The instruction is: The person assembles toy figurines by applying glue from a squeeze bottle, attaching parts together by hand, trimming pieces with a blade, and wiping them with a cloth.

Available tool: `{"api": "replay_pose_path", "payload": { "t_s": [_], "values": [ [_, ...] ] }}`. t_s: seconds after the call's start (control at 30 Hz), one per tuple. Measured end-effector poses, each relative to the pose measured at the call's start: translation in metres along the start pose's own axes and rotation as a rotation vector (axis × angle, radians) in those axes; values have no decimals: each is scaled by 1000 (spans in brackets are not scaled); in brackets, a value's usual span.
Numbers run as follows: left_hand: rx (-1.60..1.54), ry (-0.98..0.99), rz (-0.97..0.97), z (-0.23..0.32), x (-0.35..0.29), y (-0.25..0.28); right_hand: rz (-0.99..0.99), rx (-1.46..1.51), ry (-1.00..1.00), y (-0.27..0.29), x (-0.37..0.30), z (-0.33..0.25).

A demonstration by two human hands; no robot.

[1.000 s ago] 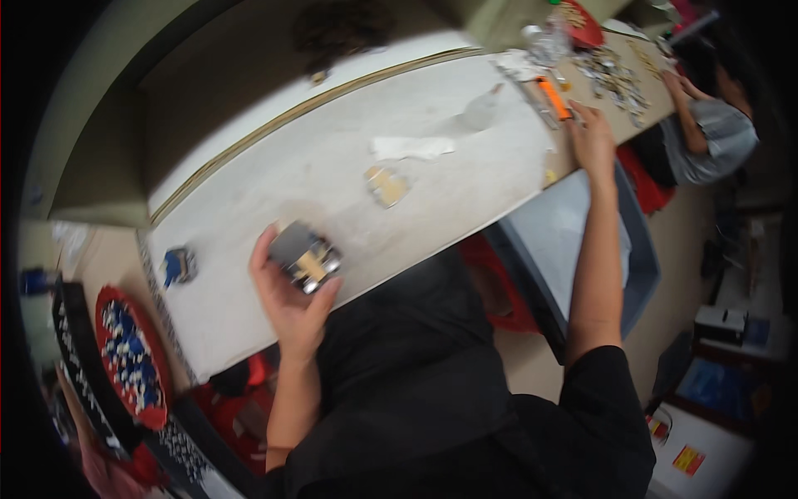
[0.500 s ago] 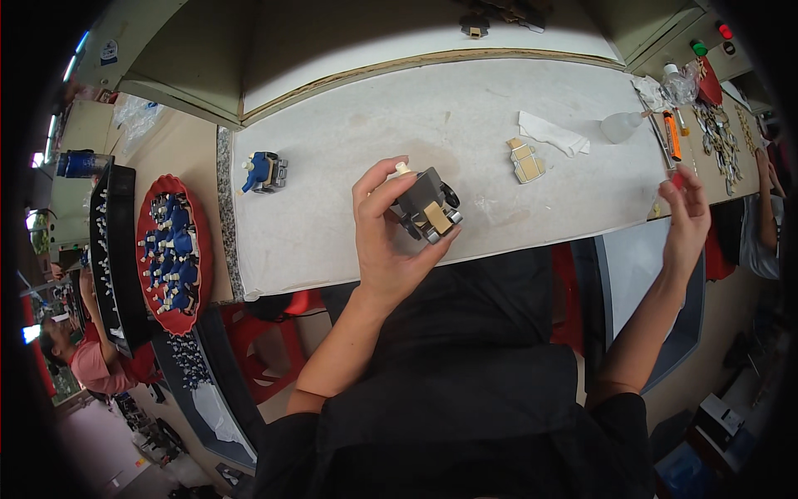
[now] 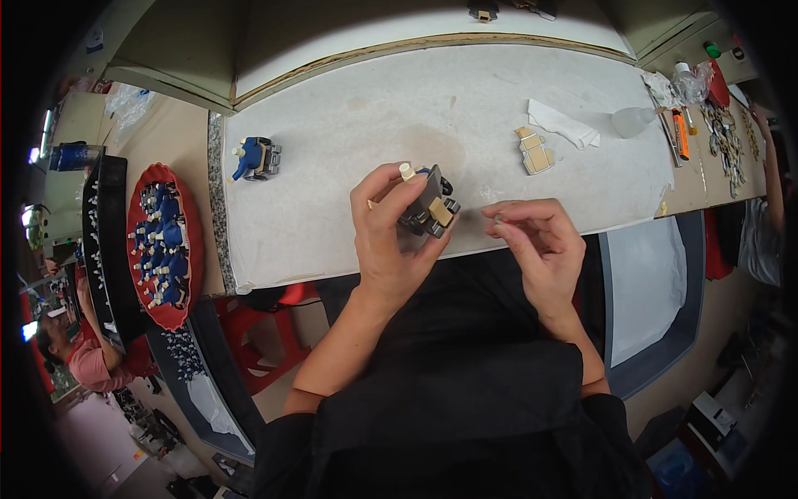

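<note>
My left hand [image 3: 384,249] grips a small figurine [image 3: 431,204] above the white work surface, thumb and fingers on its sides. The figurine has a cream head, dark grey flat back, tan panel and black wheels. Just right of it, my right hand [image 3: 547,249] is closed in a pinch; the tiny thing at its fingertips is too small to name. A similar blue figurine [image 3: 256,158] on wheels stands at the far left. Beyond my right hand lies a tan piece with silver edges [image 3: 536,153], near a folded white cloth [image 3: 565,125].
A translucent bottle [image 3: 632,122] and an orange-handled tool [image 3: 680,135] lie to the right, beside several metal pieces [image 3: 723,141]. At left are a red scalloped tray [image 3: 170,321] of blue figurines and a long black tray [image 3: 119,274]. A co-worker [image 3: 91,362] sits far left.
My right hand has come from the far right of the table, in toward the figurine. My left hand still holds the figurine in nearly the same place.
</note>
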State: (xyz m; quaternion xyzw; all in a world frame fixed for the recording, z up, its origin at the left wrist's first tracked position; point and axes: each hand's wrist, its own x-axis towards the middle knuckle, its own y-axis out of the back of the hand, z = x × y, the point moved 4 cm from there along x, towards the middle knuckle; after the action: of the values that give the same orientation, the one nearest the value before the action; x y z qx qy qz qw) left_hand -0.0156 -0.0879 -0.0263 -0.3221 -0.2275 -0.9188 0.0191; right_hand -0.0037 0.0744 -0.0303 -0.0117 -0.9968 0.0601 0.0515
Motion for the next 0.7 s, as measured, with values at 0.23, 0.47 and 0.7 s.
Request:
{"api": "replay_pose_path", "payload": {
  "t_s": [0.23, 0.47, 0.7],
  "values": [
    [57, -55, 96, 6, 2, -1, -23, -145, 224, -17, 5, -6],
    [83, -53, 64, 10, 3, -1, -26, -482, 469, -30, 1, -13],
    [73, -18, -2, 4, 0, -1, 30, -401, 475, -34, 1, -11]
  ]
}}
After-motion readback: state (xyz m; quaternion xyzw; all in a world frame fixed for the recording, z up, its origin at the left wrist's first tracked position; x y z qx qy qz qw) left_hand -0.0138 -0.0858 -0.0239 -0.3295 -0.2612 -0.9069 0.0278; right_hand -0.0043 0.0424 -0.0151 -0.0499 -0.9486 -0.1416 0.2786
